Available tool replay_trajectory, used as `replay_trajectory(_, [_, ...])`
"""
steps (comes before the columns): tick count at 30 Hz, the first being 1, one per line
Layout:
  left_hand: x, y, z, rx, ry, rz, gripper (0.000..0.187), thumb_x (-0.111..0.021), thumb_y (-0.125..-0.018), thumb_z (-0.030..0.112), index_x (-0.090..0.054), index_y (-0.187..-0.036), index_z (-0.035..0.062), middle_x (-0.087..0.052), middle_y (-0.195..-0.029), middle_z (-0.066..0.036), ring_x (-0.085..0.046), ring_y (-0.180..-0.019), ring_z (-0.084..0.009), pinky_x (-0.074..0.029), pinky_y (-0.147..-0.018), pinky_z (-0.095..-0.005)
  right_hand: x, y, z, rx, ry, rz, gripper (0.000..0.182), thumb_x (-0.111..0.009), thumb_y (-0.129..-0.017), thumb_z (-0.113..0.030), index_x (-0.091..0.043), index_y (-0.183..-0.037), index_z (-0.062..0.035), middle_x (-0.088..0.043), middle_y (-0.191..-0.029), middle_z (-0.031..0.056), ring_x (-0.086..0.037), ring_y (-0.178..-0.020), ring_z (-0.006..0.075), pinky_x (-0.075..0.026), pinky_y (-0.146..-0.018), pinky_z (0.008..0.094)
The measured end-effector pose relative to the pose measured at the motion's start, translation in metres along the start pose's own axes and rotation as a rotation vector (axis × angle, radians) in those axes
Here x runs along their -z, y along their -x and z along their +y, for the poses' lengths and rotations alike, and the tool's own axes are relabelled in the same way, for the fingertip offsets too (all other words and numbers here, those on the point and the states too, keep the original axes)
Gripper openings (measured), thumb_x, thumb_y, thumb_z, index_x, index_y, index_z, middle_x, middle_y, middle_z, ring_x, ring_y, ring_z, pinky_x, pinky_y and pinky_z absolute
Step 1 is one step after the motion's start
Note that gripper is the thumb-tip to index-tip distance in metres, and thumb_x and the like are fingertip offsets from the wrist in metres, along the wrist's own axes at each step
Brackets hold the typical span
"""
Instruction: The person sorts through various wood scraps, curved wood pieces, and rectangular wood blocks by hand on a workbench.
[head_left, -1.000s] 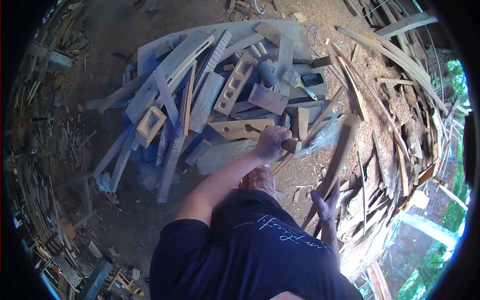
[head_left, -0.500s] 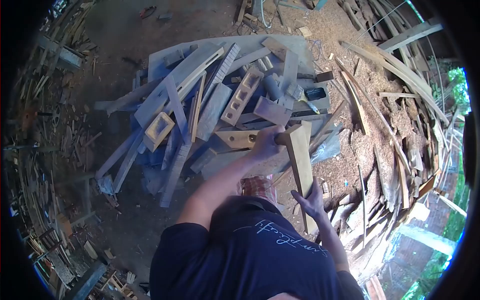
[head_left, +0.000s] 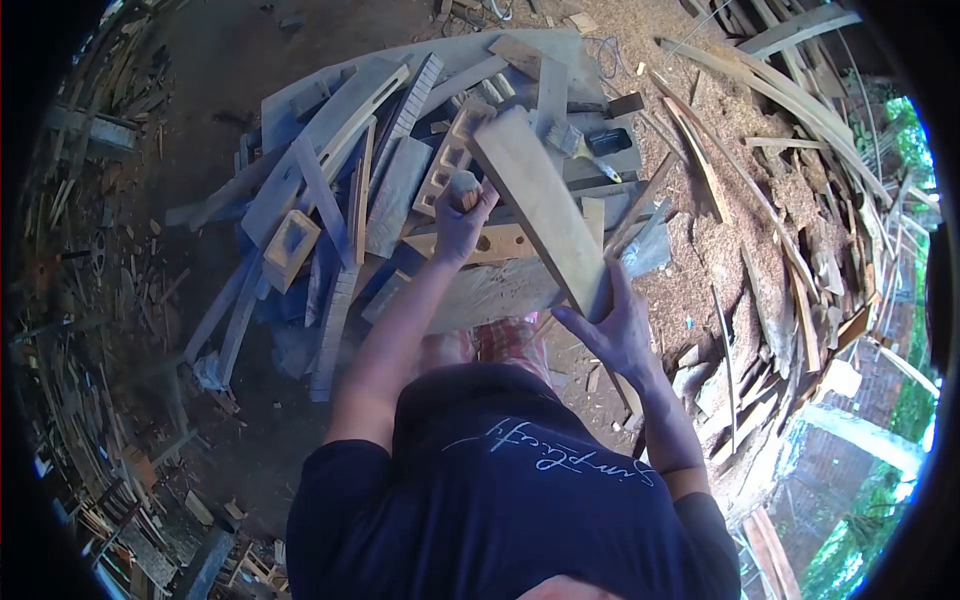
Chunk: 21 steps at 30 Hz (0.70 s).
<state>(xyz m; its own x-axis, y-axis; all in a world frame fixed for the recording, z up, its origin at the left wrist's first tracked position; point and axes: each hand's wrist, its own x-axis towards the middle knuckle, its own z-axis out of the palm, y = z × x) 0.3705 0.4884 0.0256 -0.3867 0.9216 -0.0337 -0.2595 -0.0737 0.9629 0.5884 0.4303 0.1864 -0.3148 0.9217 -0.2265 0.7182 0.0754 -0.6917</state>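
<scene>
My right hand (head_left: pixel 622 325) grips the lower end of a thick wooden board (head_left: pixel 545 205), thumb on one side and fingers on the other. The board slants up and left over the worktable, its upper end blurred by motion. To the left of it, my left hand (head_left: pixel 462 228) is closed around a short round-ended tool (head_left: pixel 465 185), grey at the tip and brown below; its exact kind does not show. The left hand is apart from the board. Beneath it lie a wooden block with square holes (head_left: pixel 455 150) and a pale piece with round holes (head_left: pixel 485 242).
On the worktable (head_left: pixel 400 65) lie loose boards, a paintbrush (head_left: pixel 600 160), a dark cup-like container (head_left: pixel 610 141) and a framed wooden block (head_left: pixel 292 248). Wood shavings (head_left: pixel 700 260) and long offcuts cover the ground at right. Scrap wood is heaped at left.
My left hand has moved left from the board's upper end, bringing the round-ended tool into view. The board's upper end has swung up and left, while my right hand still holds its lower end.
</scene>
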Motion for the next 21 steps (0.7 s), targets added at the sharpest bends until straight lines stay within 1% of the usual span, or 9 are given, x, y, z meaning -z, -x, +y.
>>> replay_trajectory(4, [0.003, 0.010, -0.015, -0.216, -0.097, -0.043, 0.017, -0.075, -0.084, 0.015, -0.062, -0.087, 0.0038, -0.060, -0.071, 0.004, -0.054, -0.063, -0.0043, -0.046, -0.058, -0.0229, -0.001, -0.008, -0.019, 0.340, -0.034, 0.133, 0.066, -0.082, -0.074, -0.035, -0.046, -0.118, -0.0005, -0.064, -0.088, 0.0219, -0.068, -0.077, 0.0374, -0.053, -0.067, 0.0435])
replay_trajectory(6, [-0.001, 0.014, -0.011, -0.339, 0.040, 0.035, 0.018, -0.073, -0.082, 0.012, -0.063, -0.094, 0.0019, -0.062, -0.078, 0.002, -0.056, -0.068, -0.0053, -0.048, -0.061, -0.0242, -0.015, -0.019, 0.005, 0.118, 0.134, -0.104, 0.065, -0.082, -0.073, -0.035, -0.047, -0.116, -0.0004, -0.064, -0.086, 0.0230, -0.066, -0.078, 0.0412, -0.052, -0.068, 0.0465])
replay_trajectory(7, [0.012, 0.016, -0.035, -0.141, 0.062, -0.057, 0.016, -0.073, -0.083, 0.011, -0.061, -0.091, 0.0029, -0.061, -0.081, 0.002, -0.056, -0.072, -0.0047, -0.047, -0.064, -0.0239, -0.017, -0.023, 0.021, 0.087, 0.169, -0.145, 0.064, -0.083, -0.073, -0.036, -0.047, -0.113, -0.0004, -0.064, -0.084, 0.0235, -0.065, -0.077, 0.0439, -0.051, -0.067, 0.0485])
replay_trajectory(11, [0.023, 0.017, -0.023, -0.014, 0.125, 0.001, 0.017, -0.071, -0.087, 0.008, -0.055, -0.082, 0.0072, -0.052, -0.074, 0.006, -0.050, -0.069, -0.0025, -0.043, -0.064, -0.0211, 0.013, -0.015, -0.025, 0.080, 0.062, -0.099, 0.060, -0.083, -0.074, -0.025, -0.046, -0.113, 0.0000, -0.066, -0.080, 0.0182, -0.069, -0.072, 0.0258, -0.053, -0.063, 0.0354])
replay_trajectory(12, [0.023, 0.020, -0.019, -0.013, 0.121, 0.022, 0.017, -0.071, -0.087, 0.008, -0.055, -0.082, 0.0072, -0.052, -0.074, 0.006, -0.050, -0.069, -0.0025, -0.043, -0.064, -0.0211, 0.011, -0.014, -0.028, 0.215, -0.043, -0.028, 0.059, -0.083, -0.073, -0.022, -0.045, -0.113, -0.0006, -0.067, -0.080, 0.0184, -0.070, -0.073, 0.0254, -0.053, -0.064, 0.0351])
replay_trajectory(14, [0.025, 0.019, -0.007, -0.019, 0.140, 0.083, 0.017, -0.071, -0.088, 0.008, -0.056, -0.081, 0.0079, -0.051, -0.073, 0.007, -0.047, -0.067, -0.0019, -0.042, -0.062, -0.0205, -0.004, -0.022, -0.019, 0.340, -0.244, -0.007, 0.060, -0.083, -0.074, -0.025, -0.044, -0.113, -0.0007, -0.067, -0.079, 0.0195, -0.071, -0.073, 0.0290, -0.053, -0.063, 0.0370])
replay_trajectory(16, [0.031, 0.023, -0.014, -0.077, 0.081, 0.126, 0.015, -0.071, -0.088, 0.007, -0.057, -0.082, 0.0079, -0.053, -0.075, 0.008, -0.050, -0.069, -0.0017, -0.042, -0.063, -0.0206, -0.017, -0.042, -0.001, 0.174, 0.310, -0.193, 0.062, -0.083, -0.073, -0.030, -0.046, -0.113, -0.0004, -0.065, -0.076, 0.0206, -0.069, -0.070, 0.0321, -0.052, -0.061, 0.0393])
replay_trajectory(18, [0.036, 0.023, -0.024, -0.051, 0.108, 0.168, 0.013, -0.071, -0.088, 0.006, -0.059, -0.084, 0.0081, -0.056, -0.076, 0.008, -0.053, -0.072, -0.0020, -0.045, -0.065, -0.0205, -0.018, -0.057, 0.001, 0.256, 0.228, -0.265, 0.064, -0.084, -0.073, -0.034, -0.047, -0.112, 0.0001, -0.063, -0.074, 0.0210, -0.066, -0.065, 0.0346, -0.051, -0.060, 0.0405])
replay_trajectory(21, [0.028, 0.034, 0.000, -0.080, 0.280, 0.240, 0.008, -0.069, -0.089, 0.003, -0.061, -0.088, 0.0058, -0.061, -0.080, 0.006, -0.057, -0.076, -0.0033, -0.048, -0.071, -0.0212, -0.010, -0.044, -0.051, 0.252, 0.189, -0.159, 0.062, -0.084, -0.072, -0.031, -0.048, -0.112, -0.0002, -0.063, -0.073, 0.0190, -0.065, -0.067, 0.0358, -0.052, -0.064, 0.0425])
